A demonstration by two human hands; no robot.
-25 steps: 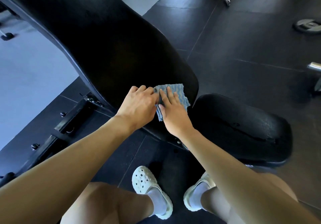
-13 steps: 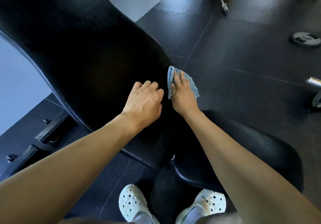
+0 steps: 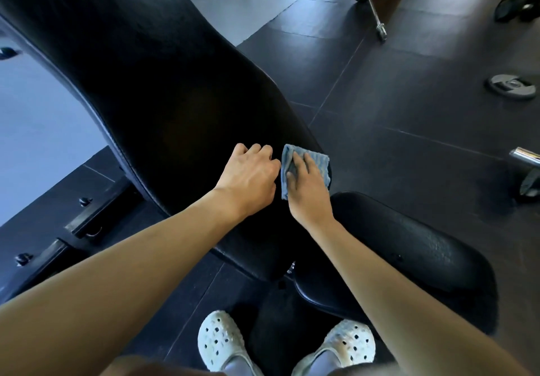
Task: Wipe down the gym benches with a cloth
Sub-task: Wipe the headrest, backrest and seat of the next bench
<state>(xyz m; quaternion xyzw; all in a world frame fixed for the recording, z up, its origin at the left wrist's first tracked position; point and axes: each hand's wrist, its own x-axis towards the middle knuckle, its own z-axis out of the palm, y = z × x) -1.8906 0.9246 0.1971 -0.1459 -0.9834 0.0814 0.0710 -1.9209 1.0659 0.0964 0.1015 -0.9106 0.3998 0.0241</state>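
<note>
The cloth (image 3: 320, 161) lies at the right edge of the sloping backrest surface (image 3: 163, 89), under the right grip (image 3: 306, 183). The left grip (image 3: 248, 180) rests on the same surface, just left of the cloth. The seat pad (image 3: 409, 247) sits nearer, right of the backrest's lower end. On the floor (image 3: 409, 142) beyond, a barbell (image 3: 372, 4) and a weight plate (image 3: 511, 86) lie well apart.

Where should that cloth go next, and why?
Probably slide the right hand and its blue cloth upward along the backrest pad: the cloth lies pressed flat near the pad's lower right edge, and most of the pad stretches above it.
</note>
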